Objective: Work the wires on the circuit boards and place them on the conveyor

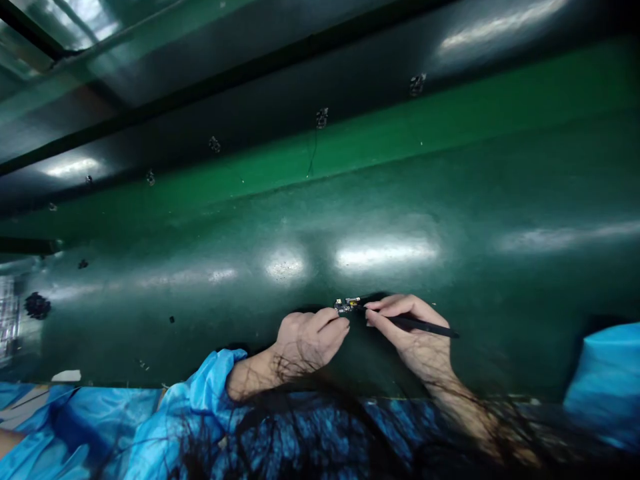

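A small circuit board (347, 306) with a yellow patch lies at the near part of the green work surface, between my two hands. My left hand (313, 335) has its fingers curled and pinches the board's left end. In my right hand (413, 325) is a thin black pen-like tool (425, 326), held like a pencil. The tool's tip points left and meets the right side of the board, though whether it touches is too small to tell.
Several small boards, one of them here (322, 118), sit along the dark strip (265, 110) beyond the green surface (240, 233). A dark pile (37, 305) lies far left. Blue sleeves of other people show at the lower left and right edges. Dark hair hangs across the bottom.
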Motion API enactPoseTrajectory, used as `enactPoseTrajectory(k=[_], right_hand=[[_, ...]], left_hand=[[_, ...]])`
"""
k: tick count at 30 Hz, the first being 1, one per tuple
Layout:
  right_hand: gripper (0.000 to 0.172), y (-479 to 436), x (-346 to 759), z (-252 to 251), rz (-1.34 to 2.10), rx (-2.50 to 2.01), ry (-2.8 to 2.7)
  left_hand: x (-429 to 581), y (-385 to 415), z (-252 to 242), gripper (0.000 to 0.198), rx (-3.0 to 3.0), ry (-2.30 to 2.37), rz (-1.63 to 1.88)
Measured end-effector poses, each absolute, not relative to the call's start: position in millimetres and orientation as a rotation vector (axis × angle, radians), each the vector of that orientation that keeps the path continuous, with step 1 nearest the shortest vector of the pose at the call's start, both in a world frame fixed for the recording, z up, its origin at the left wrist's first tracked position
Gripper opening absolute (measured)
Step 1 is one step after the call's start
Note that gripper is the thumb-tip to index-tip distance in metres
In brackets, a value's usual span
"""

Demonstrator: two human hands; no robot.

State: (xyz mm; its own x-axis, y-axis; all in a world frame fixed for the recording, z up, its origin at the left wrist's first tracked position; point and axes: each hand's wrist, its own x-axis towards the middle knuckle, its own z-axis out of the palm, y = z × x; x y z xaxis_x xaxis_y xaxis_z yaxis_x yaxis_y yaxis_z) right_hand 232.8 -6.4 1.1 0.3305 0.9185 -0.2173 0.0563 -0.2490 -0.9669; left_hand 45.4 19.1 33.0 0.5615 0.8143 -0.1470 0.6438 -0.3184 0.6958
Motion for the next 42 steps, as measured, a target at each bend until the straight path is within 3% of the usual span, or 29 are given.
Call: enactPoseTrajectory(k=[10,27,42], right_hand=[[0.014,-11,229,-4,1.033,-1.606,-1.025],[0.013,-8,228,-1,0.993,-1.607,-1.093],[0.013,-11,228,-3,1.006,-1.621,-1.100]], left_hand=[[47,27,27,0.034,2.235,1.090,0.143],[39,19,11,0.028,2.827,1.032,0.338],[41,18,15,0.025,2.871,1.049,0.292]])
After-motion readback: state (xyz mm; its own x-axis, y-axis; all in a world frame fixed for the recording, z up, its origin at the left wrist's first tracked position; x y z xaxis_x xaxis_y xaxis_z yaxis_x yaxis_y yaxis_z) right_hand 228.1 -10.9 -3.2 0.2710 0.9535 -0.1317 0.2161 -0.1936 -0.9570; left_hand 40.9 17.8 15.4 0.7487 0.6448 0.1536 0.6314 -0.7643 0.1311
